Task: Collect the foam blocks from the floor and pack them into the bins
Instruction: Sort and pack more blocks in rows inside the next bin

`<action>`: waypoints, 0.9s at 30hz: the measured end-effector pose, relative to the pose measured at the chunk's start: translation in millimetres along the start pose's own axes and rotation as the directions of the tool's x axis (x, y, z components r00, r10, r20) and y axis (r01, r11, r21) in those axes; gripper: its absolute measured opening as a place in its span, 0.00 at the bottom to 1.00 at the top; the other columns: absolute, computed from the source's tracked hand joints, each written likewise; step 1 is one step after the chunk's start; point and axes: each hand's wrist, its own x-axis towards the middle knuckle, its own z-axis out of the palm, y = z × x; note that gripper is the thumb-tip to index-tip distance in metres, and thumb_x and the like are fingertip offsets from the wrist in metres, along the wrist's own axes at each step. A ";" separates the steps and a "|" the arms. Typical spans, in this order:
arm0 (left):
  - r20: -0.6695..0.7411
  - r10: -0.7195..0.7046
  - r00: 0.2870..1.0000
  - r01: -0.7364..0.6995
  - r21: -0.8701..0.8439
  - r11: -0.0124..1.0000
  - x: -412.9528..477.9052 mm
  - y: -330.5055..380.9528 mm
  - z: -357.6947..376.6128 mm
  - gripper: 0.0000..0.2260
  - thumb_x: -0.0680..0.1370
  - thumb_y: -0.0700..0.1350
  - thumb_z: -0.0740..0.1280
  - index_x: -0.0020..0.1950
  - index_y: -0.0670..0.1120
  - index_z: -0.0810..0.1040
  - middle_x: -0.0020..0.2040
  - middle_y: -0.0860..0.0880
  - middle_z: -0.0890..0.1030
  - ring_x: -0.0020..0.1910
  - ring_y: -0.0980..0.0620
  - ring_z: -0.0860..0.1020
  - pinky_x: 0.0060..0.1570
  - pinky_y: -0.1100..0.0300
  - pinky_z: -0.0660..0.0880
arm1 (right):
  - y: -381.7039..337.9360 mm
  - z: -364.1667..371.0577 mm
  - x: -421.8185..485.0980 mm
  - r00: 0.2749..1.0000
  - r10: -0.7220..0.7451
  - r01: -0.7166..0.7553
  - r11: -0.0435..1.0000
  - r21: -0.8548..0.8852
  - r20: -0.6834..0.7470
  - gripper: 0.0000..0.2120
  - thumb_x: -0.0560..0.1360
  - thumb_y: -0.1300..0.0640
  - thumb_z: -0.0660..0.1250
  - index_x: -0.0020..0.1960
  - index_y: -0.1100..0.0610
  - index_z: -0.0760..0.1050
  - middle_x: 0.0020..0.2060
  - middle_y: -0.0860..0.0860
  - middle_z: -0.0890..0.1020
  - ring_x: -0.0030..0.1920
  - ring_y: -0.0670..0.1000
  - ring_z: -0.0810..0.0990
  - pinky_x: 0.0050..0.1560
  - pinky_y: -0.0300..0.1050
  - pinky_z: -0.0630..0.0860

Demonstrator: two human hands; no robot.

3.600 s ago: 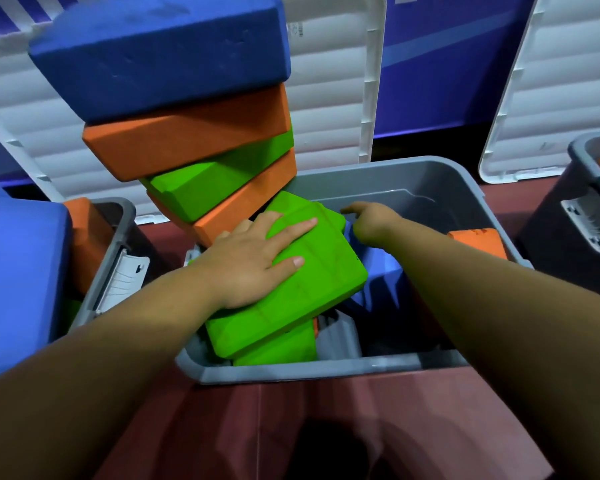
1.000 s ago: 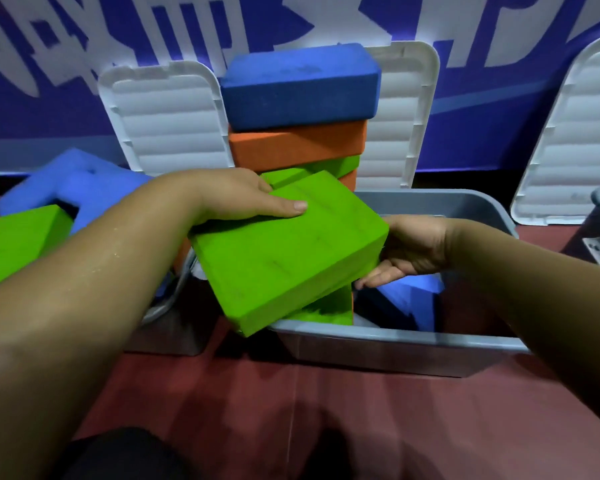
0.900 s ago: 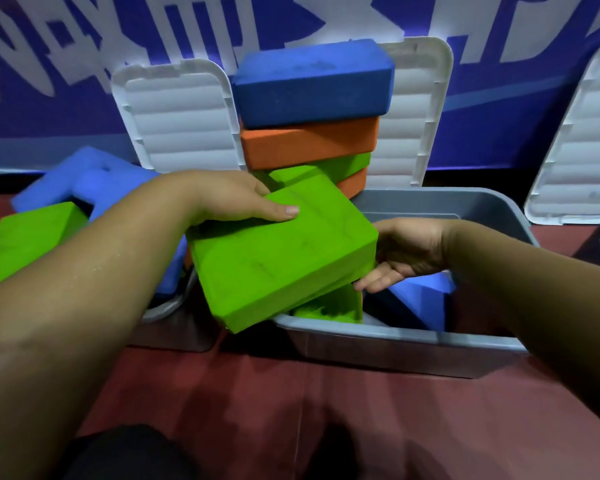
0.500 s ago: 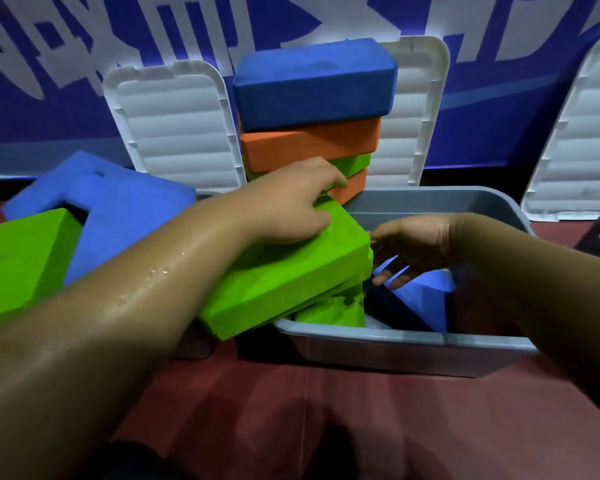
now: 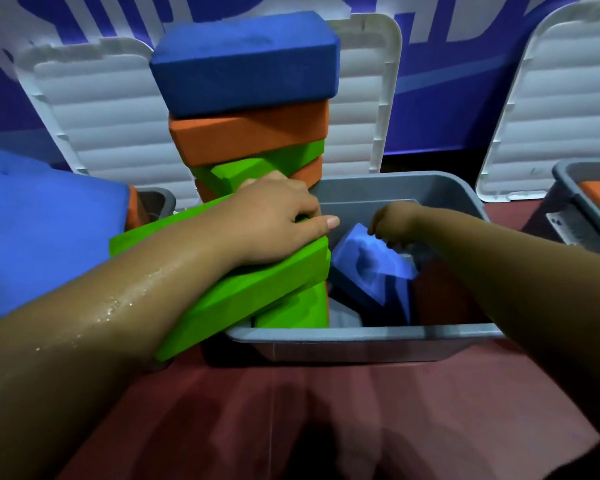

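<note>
The green block (image 5: 257,289) is no longer carried between both hands. It is now held by the left hand (image 5: 274,216) alone. That hand is shifted from the block's near edge to its top, with the palm laid on it and the fingers curled over its far edge. The block is lowered and tilted across the left rim of the bin (image 5: 361,332), partly inside and partly hanging out, propped on a second green block (image 5: 291,310) stood on end within.

The right hand (image 5: 392,220) is taken off the green block and is sunk into the middle of the bin, with its fingers bent down onto a blue block (image 5: 371,268). Whether that block is gripped or only touched cannot be told, as the fingertips are hidden. Room is probably being made there so that the green block can be seated; it is not yet packed.

Left of the bin, a blue foam slab (image 5: 49,220) and a left bin (image 5: 156,202) are seen. At the bin's back left corner a stack (image 5: 250,133) of blocks is piled. White lids (image 5: 111,109) are leaned behind the bin against a blue lettered wall (image 5: 465,64). Right of the bin, a right bin (image 5: 568,171) is seen at the frame's edge. All is set on a dark red floor (image 5: 291,410).
</note>
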 end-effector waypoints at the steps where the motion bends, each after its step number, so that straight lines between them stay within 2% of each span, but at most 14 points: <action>1: -0.001 0.006 1.000 -0.006 -0.012 1.000 1.0 -1.8 1.1 0.28 0.77 0.72 0.49 0.51 0.57 0.82 0.49 0.55 0.78 0.56 0.48 0.73 0.58 0.46 0.74 | 1.5 2.2 3.3 0.998 -0.036 0.028 0.988 -0.150 -0.051 0.14 0.82 0.60 0.62 0.65 0.55 0.80 0.57 0.54 0.84 0.47 0.54 0.82 0.54 0.49 0.80; 2: -0.004 0.012 1.000 -0.012 -0.024 1.000 1.9 -3.0 1.8 0.28 0.77 0.73 0.49 0.51 0.57 0.82 0.48 0.56 0.78 0.56 0.49 0.74 0.58 0.46 0.74 | 3.3 5.4 8.0 0.994 -0.072 0.052 0.970 -0.237 -0.078 0.16 0.81 0.59 0.61 0.66 0.55 0.79 0.61 0.55 0.82 0.52 0.55 0.81 0.59 0.49 0.79; 4: -0.009 0.020 1.000 -0.021 -0.049 0.999 3.8 -4.9 3.8 0.26 0.77 0.72 0.50 0.50 0.59 0.82 0.47 0.57 0.78 0.56 0.49 0.74 0.59 0.46 0.74 | 7.0 12.8 19.7 0.983 -0.158 0.125 0.949 -0.290 -0.093 0.19 0.81 0.57 0.61 0.71 0.52 0.76 0.68 0.55 0.77 0.59 0.58 0.78 0.61 0.50 0.75; 6: -0.004 0.020 1.000 -0.020 -0.072 0.997 5.7 -5.3 5.4 0.24 0.77 0.72 0.51 0.50 0.60 0.81 0.48 0.58 0.79 0.56 0.50 0.74 0.60 0.46 0.73 | 7.2 21.4 32.9 0.962 -0.260 0.219 0.914 -0.343 -0.079 0.25 0.80 0.54 0.63 0.76 0.44 0.69 0.76 0.52 0.68 0.70 0.61 0.71 0.68 0.55 0.71; 8: 0.016 0.022 1.000 -0.021 -0.081 0.996 8.4 -4.0 6.5 0.23 0.77 0.71 0.52 0.50 0.60 0.82 0.48 0.59 0.79 0.57 0.51 0.73 0.60 0.46 0.73 | 0.1 31.6 41.4 0.943 -0.332 0.286 0.832 -0.475 -0.013 0.31 0.79 0.52 0.63 0.80 0.39 0.62 0.81 0.47 0.60 0.77 0.62 0.62 0.75 0.60 0.64; 10: 0.029 0.030 0.999 -0.028 -0.078 0.997 11.7 -3.3 8.1 0.23 0.77 0.71 0.53 0.51 0.60 0.82 0.49 0.59 0.79 0.57 0.51 0.73 0.61 0.46 0.73 | -6.4 42.4 47.5 0.942 -0.327 0.313 0.765 -0.562 0.080 0.33 0.79 0.49 0.62 0.82 0.38 0.56 0.83 0.45 0.55 0.81 0.62 0.55 0.78 0.62 0.57; 12: 0.034 0.037 0.999 -0.034 -0.071 0.997 14.2 -3.6 9.0 0.24 0.77 0.71 0.53 0.52 0.60 0.83 0.49 0.59 0.80 0.58 0.51 0.74 0.61 0.47 0.74 | -6.9 52.6 51.8 0.953 -0.270 0.293 0.695 -0.657 0.139 0.35 0.78 0.45 0.63 0.82 0.38 0.54 0.82 0.46 0.56 0.81 0.65 0.52 0.80 0.63 0.53; 16: 0.051 0.044 0.998 -0.039 -0.098 0.994 17.0 -6.5 9.7 0.26 0.75 0.73 0.52 0.52 0.60 0.83 0.50 0.58 0.81 0.58 0.52 0.74 0.61 0.47 0.74 | -14.3 55.1 50.8 0.954 -0.275 0.261 0.556 -0.789 0.122 0.38 0.71 0.36 0.70 0.78 0.38 0.63 0.72 0.55 0.65 0.70 0.65 0.65 0.74 0.59 0.62; 18: 0.052 0.046 0.998 -0.040 -0.107 0.993 17.2 -8.2 9.6 0.26 0.75 0.73 0.52 0.52 0.60 0.83 0.49 0.59 0.81 0.57 0.52 0.74 0.61 0.47 0.74 | -23.4 51.1 46.3 0.963 -0.240 0.231 0.518 -0.824 0.119 0.36 0.67 0.37 0.74 0.74 0.38 0.68 0.68 0.56 0.66 0.66 0.64 0.66 0.71 0.59 0.65; 20: 0.048 0.045 0.998 -0.040 -0.111 0.993 16.0 -7.9 9.1 0.25 0.76 0.72 0.53 0.52 0.59 0.83 0.50 0.59 0.81 0.58 0.52 0.74 0.61 0.47 0.74 | -28.3 48.6 40.6 0.971 -0.206 0.208 0.485 -0.850 0.121 0.38 0.67 0.39 0.76 0.74 0.40 0.68 0.69 0.57 0.65 0.67 0.66 0.65 0.71 0.61 0.65; 22: 0.048 0.039 0.998 -0.034 -0.111 0.993 14.8 -6.7 8.4 0.24 0.77 0.71 0.54 0.52 0.59 0.83 0.50 0.59 0.81 0.58 0.52 0.74 0.62 0.47 0.74 | -29.3 48.0 36.4 0.974 -0.186 0.208 0.484 -0.850 0.133 0.44 0.67 0.43 0.79 0.78 0.44 0.61 0.74 0.59 0.60 0.74 0.68 0.60 0.75 0.66 0.59; 24: 0.044 0.036 0.998 -0.031 -0.109 0.994 13.0 -6.1 8.1 0.23 0.77 0.71 0.54 0.52 0.59 0.83 0.51 0.59 0.81 0.59 0.52 0.74 0.62 0.47 0.73 | -29.6 43.9 30.5 0.973 -0.153 0.230 0.536 -0.812 0.175 0.50 0.68 0.47 0.80 0.81 0.47 0.55 0.80 0.55 0.56 0.79 0.68 0.54 0.75 0.71 0.57; 26: 0.031 0.035 0.999 -0.032 -0.110 0.993 9.9 -6.6 7.7 0.23 0.77 0.71 0.54 0.52 0.59 0.83 0.51 0.59 0.81 0.59 0.52 0.74 0.63 0.47 0.73 | -30.9 38.2 23.8 0.969 -0.139 0.245 0.606 -0.756 0.203 0.49 0.66 0.51 0.82 0.78 0.48 0.58 0.78 0.51 0.61 0.75 0.66 0.62 0.68 0.67 0.69; 27: 0.019 0.037 0.999 -0.034 -0.115 0.993 8.3 -7.6 7.9 0.24 0.77 0.71 0.54 0.52 0.59 0.83 0.50 0.59 0.81 0.58 0.52 0.74 0.62 0.47 0.73 | -31.9 35.9 21.3 0.968 -0.142 0.252 0.609 -0.752 0.209 0.48 0.64 0.51 0.84 0.76 0.46 0.59 0.76 0.49 0.63 0.71 0.65 0.66 0.62 0.63 0.73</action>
